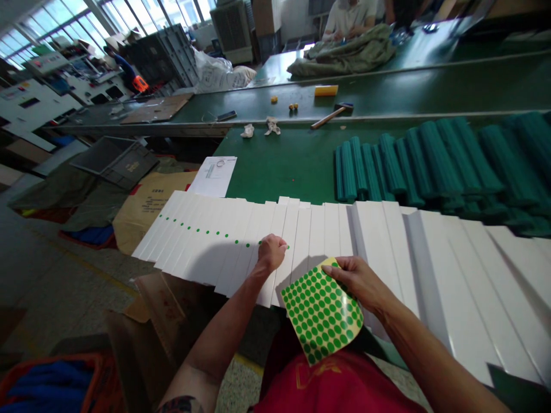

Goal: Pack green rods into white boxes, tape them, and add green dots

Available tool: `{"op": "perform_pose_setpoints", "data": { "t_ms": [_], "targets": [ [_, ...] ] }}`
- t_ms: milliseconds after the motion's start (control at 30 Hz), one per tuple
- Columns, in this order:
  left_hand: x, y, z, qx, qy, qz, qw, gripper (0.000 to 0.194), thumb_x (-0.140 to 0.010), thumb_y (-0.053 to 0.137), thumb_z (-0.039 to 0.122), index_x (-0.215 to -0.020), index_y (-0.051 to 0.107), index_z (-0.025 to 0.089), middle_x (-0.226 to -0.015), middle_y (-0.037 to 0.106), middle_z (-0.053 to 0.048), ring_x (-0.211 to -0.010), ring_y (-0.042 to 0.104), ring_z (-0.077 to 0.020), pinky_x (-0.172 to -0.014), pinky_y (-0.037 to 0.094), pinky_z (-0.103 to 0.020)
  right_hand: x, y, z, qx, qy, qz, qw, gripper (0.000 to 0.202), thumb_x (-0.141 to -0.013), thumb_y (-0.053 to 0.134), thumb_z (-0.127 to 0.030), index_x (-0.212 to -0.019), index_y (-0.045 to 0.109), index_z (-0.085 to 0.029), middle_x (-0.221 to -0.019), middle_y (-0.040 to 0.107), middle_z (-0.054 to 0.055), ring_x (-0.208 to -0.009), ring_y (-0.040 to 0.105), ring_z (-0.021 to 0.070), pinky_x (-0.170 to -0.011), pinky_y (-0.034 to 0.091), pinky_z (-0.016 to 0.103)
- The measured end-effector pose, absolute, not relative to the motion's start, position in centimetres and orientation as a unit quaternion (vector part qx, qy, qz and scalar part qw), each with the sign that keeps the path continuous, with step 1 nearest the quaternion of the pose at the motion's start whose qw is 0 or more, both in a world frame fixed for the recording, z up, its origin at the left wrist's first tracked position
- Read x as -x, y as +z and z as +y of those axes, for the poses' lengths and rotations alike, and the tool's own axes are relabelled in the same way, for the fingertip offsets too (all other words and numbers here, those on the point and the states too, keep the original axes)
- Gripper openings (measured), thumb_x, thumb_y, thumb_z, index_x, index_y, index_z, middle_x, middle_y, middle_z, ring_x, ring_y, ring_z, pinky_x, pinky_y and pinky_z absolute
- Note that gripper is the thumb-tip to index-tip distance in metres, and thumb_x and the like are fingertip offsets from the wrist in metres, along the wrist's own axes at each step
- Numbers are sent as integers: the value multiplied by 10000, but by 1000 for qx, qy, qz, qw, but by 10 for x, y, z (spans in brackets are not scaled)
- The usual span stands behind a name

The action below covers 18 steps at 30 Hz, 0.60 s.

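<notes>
My right hand [350, 278] pinches the upper edge of a sheet of round green stickers [322, 312], which hangs tilted in front of me. My left hand [272, 252] is closed over the row of overlapping white boxes [305, 229], with its fingertips at a green dot [288, 247]. From there to the left end, the boxes carry single green dots [208, 232] in a line. No dots show on the boxes to the right of my left hand.
Bundled dark green rolls [426, 160] are piled at the right behind the boxes. A paper [214, 176], a hammer [329, 116] and a yellow roll [326, 90] lie on the green tables. A person [350, 20] is across the table. Cartons [163, 315] stand below left.
</notes>
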State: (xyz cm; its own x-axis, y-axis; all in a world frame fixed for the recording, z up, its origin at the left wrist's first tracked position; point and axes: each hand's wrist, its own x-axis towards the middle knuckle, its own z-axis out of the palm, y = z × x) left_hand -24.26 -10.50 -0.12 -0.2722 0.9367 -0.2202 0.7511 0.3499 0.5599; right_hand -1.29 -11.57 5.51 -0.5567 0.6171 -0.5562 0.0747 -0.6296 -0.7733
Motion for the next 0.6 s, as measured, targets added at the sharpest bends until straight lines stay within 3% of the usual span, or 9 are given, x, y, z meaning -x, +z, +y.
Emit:
{"op": "perform_pose_setpoints", "data": {
  "t_ms": [133, 267, 367, 433, 600],
  "targets": [
    [236, 3, -111, -560, 181, 778, 220, 51, -795, 665, 156, -773, 706, 177, -852, 634, -51, -925, 593, -189, -859, 442, -302, 11, 54, -114, 437, 787, -399, 176, 334, -696, 753, -464, -739, 691, -139, -658, 685, 38, -545, 587, 134, -519, 417, 236],
    [231, 15, -121, -557, 215, 780, 187, 316, -766, 687, 102, -1070, 661, 185, -1076, 592, -96, -1111, 522, -242, -945, 401, -370, 8, 53, -113, 433, 789, -398, 178, 326, -696, 756, -455, -736, 682, -140, -652, 682, 32, -539, 583, 128, -516, 408, 230],
    [225, 28, -126, -583, 226, 742, 243, 89, -810, 653, 163, -866, 721, 176, -897, 621, -60, -944, 589, -210, -860, 444, -335, 6, 53, -112, 428, 791, -398, 181, 324, -703, 756, -445, -752, 675, -135, -669, 687, 34, -543, 583, 123, -527, 407, 227],
    [219, 36, -130, -612, 230, 692, 306, 148, -841, 628, 222, -745, 738, 193, -753, 621, -17, -792, 616, -159, -772, 468, -276, 6, 53, -111, 425, 789, -403, 184, 324, -714, 751, -439, -768, 674, -128, -679, 687, 37, -547, 579, 119, -530, 402, 224],
    [206, 47, -137, -636, 249, 616, 392, 131, -823, 647, 223, -877, 767, 214, -789, 673, 9, -720, 635, -104, -683, 481, -197, 6, 52, -109, 425, 783, -416, 185, 318, -730, 747, -422, -778, 678, -115, -659, 669, 30, -537, 552, 103, -513, 374, 209]
  ]
}}
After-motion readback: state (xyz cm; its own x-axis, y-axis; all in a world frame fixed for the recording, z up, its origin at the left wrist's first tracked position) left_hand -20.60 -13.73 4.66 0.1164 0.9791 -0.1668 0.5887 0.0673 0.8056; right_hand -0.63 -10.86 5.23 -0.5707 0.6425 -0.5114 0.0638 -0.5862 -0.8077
